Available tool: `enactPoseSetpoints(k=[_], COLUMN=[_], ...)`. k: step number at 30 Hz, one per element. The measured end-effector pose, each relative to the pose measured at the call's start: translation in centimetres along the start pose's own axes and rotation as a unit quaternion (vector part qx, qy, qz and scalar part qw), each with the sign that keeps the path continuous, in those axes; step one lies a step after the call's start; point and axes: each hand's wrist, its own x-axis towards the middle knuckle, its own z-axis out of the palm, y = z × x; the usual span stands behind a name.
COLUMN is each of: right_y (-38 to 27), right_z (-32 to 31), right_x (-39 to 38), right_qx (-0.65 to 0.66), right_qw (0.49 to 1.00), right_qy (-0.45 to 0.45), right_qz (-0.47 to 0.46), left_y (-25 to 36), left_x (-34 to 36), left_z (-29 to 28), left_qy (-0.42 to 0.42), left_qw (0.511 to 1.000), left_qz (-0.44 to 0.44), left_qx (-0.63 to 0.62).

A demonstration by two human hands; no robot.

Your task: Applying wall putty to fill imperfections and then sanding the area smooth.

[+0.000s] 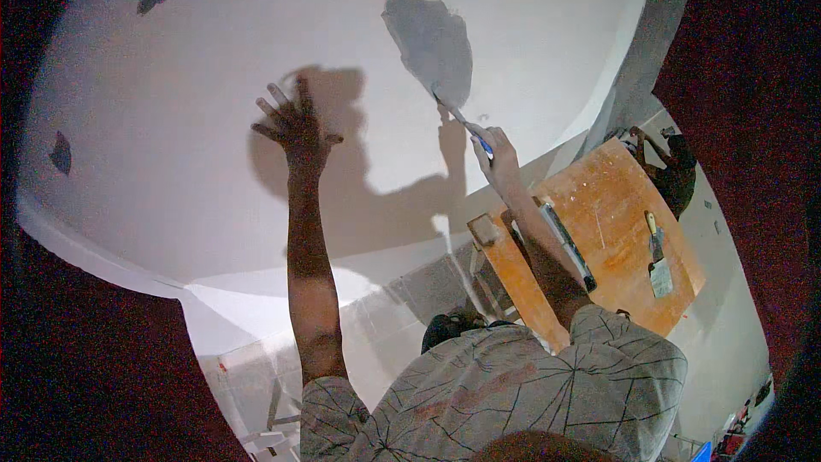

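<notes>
My right hand (496, 156) is closed around the blue handle of a slim putty knife (466, 125). The knife's tip meets the lower end of a grey patch (434, 47) on a large white plastered surface (547, 26). My left hand (299, 128) is raised to the left of the patch with its fingers spread, holding nothing. It looks pressed to the white surface, though its shadow blurs the contact. Below my right forearm lies an orange-brown wooden board (616, 197). A wide putty knife (658, 257) with a yellowish handle rests on it.
A long metal-edged blade tool (564, 242) lies on the board beside my forearm. Past the board's far right corner is a dark figure (671, 167), apparently another person. Other grey patches (60, 154) mark the white surface. Tiled floor (410, 291) shows below.
</notes>
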Motion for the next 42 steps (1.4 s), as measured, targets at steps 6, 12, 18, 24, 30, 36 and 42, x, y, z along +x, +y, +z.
enactPoseSetpoints(k=[6,12,18,24,30,36,42], right_y=[-2.5,-4.5,0.8,-1.8,-5.3,-0.8,0.4], right_z=[-2.3,-3.9,-0.2,-3.4,-5.5,-2.7,-7.2], right_x=[1.9,5.5,1.8,2.2,8.3,3.7,-0.7], right_qx=[-0.017,0.013,-0.033,-0.042,0.046,-0.009,0.078], right_qw=[1.0,0.999,0.999,0.995,0.998,0.999,0.989], right_qy=[-0.005,0.022,-0.043,-0.065,0.044,0.032,0.019], right_qz=[0.01,-0.02,0.002,0.06,0.001,-0.005,0.128], left_y=[-0.6,-0.1,-0.8,0.1,-0.6,0.1,-2.8], left_x=[-0.4,-0.4,0.0,-0.4,-0.7,-0.2,-3.2], left_z=[0.4,0.6,0.7,-0.3,0.3,0.1,3.6], left_qy=[0.011,0.024,0.046,-0.021,-0.007,-0.035,0.06], left_qw=[1.0,0.999,0.999,1.0,1.0,0.999,0.996], left_qz=[0.002,0.013,0.021,-0.008,0.01,0.009,0.051], left_qx=[-0.004,-0.019,-0.009,0.0,0.017,0.037,0.05])
